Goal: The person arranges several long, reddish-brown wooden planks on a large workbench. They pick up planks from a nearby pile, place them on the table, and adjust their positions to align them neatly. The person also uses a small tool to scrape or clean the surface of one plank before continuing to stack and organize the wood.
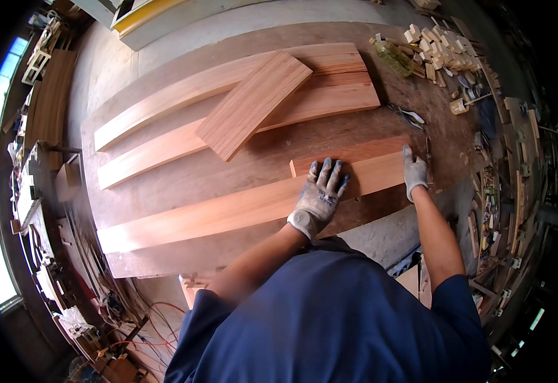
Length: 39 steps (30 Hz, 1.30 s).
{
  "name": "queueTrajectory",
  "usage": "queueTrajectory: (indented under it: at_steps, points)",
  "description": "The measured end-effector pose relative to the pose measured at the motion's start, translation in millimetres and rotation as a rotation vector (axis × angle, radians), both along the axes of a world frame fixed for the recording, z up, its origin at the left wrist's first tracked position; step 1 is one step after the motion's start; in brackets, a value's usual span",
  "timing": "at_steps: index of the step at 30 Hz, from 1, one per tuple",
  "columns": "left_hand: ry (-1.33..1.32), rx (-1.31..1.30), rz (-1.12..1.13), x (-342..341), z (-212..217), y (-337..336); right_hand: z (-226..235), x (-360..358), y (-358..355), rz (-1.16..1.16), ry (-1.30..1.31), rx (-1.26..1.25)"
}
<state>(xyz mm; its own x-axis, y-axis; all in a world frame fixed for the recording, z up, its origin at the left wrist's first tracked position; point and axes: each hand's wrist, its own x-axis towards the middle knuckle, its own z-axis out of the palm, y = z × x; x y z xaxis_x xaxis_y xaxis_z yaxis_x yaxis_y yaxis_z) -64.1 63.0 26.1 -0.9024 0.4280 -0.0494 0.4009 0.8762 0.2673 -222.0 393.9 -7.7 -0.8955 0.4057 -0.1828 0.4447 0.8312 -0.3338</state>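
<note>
A long, pale reddish wooden board (196,214) lies along the near side of the worktable (183,185). My left hand (320,196), in a grey glove with bluish fingertips, rests flat on it with the fingers spread. At the board's right end my gloved right hand (415,171) is closed around the edge, one finger pointing away from me; its other fingers are mostly hidden. Just behind this board, close to both hands, sits a shorter, darker wooden piece (362,152).
Farther back lie two long boards (164,107) (157,156), with a short wide plank (253,105) slanting across them. Pliers (412,117), a green bag (394,59) and a heap of small wood blocks (442,48) occupy the right. Cluttered shelving (42,223) stands left; a red hose (157,345) trails below.
</note>
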Motion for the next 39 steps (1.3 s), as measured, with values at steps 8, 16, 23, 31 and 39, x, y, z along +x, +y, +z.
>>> queueTrajectory:
  at_steps: [8, 16, 23, 31, 39]
  points:
    - [0.050, 0.083, 0.020, 4, -14, 5, -2, 1, 6, 0.018, -0.012, -0.002]
    - [0.045, 0.085, 0.005, 5, -14, 4, -11, 3, 8, 0.011, 0.063, 0.014]
    - [0.099, 0.172, 0.028, 5, -19, 2, 11, 7, -11, -0.029, -0.007, -0.209]
    - [0.163, 0.161, 0.039, 9, -15, 4, 27, 9, -16, -0.016, -0.034, -0.084]
    - [0.120, 0.188, 0.105, 8, -15, 11, 14, 2, 1, 0.044, 0.021, -0.098]
